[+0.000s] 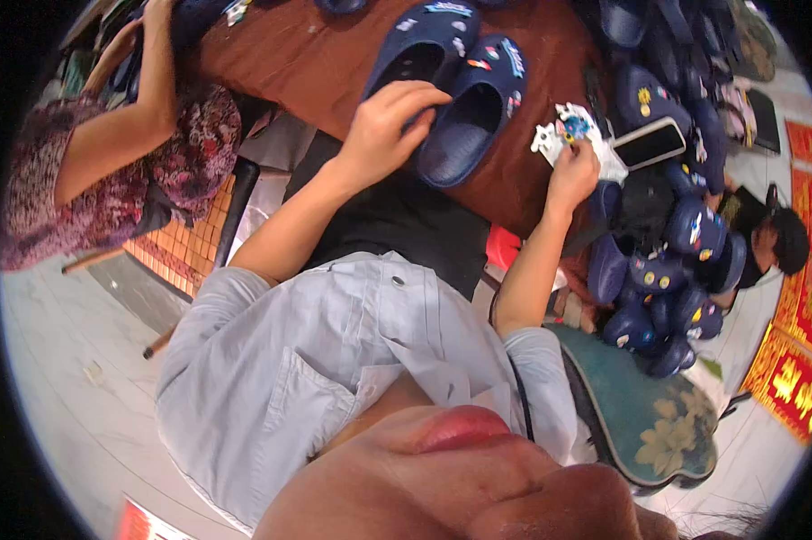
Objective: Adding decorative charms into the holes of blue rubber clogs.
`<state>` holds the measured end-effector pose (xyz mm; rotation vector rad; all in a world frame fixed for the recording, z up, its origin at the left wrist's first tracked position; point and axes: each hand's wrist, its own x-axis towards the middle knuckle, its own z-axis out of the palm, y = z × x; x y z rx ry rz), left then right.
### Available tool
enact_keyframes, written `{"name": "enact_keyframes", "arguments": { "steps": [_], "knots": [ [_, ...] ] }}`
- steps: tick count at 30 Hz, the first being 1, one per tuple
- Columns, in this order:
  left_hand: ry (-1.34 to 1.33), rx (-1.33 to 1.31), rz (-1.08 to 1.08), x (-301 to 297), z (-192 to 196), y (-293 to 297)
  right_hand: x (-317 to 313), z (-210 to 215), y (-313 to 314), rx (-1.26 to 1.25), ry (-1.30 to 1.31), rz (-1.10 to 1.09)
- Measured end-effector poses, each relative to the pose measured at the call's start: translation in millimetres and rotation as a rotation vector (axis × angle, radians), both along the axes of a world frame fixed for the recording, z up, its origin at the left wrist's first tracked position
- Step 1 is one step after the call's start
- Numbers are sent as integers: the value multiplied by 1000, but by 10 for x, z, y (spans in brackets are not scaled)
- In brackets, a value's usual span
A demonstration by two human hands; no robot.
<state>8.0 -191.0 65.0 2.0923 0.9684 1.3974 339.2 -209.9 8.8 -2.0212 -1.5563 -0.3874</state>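
Two navy clog slippers with small coloured charms lie on a brown table [298,54]. My left hand [390,121] grips the edge of the nearer slipper [464,121], right where it meets the other slipper [424,45]. My right hand [575,171] is off to the right of the pair. Its fingers pinch a white sheet of colourful charm pieces [568,130] just above the table edge.
A phone [649,142] lies on the table right of the charm sheet. Several navy slippers are heaped at the right [671,270]. Another person in a patterned top [100,180] sits at the left, an arm raised to the table. A child [779,238] is at the far right.
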Motion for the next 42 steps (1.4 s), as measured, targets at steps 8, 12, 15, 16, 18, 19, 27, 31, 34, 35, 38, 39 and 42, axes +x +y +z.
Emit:
{"name": "enact_keyframes", "arguments": {
  "steps": [8,12,15,16,18,19,27,31,34,35,38,39,42],
  "knots": [
    [-55,117,-37,217,35,-76,-1124,715,-203,29,1281,475],
    [-59,195,-31,219,15,-14,-1427,645,-142,-56,1577,666],
    [-83,212,32,135,-77,29,-1595,638,-18,-108,1584,698],
    [-84,210,36,84,-68,47,-1652,652,12,-131,1563,708],
    [-149,169,58,-44,-37,93,-1753,700,61,-140,1555,717],
    [-162,130,101,-119,-25,118,-1806,739,92,-131,1422,730],
    [-626,-599,191,-424,-296,741,-1840,563,387,129,82,656],
    [-535,-554,195,-325,-370,930,-1838,408,415,84,-88,590],
    [-388,-469,241,-262,-463,954,-1832,378,419,88,-112,578],
    [-349,-430,233,-249,-474,933,-1823,370,420,87,-122,570],
    [-316,-414,213,-242,-501,882,-1838,355,420,95,-121,570],
    [-302,-368,214,-247,-522,882,-1841,357,423,93,-118,567],
    [-215,-224,235,-284,-537,880,-1848,362,435,100,-125,562]
  ]
}}
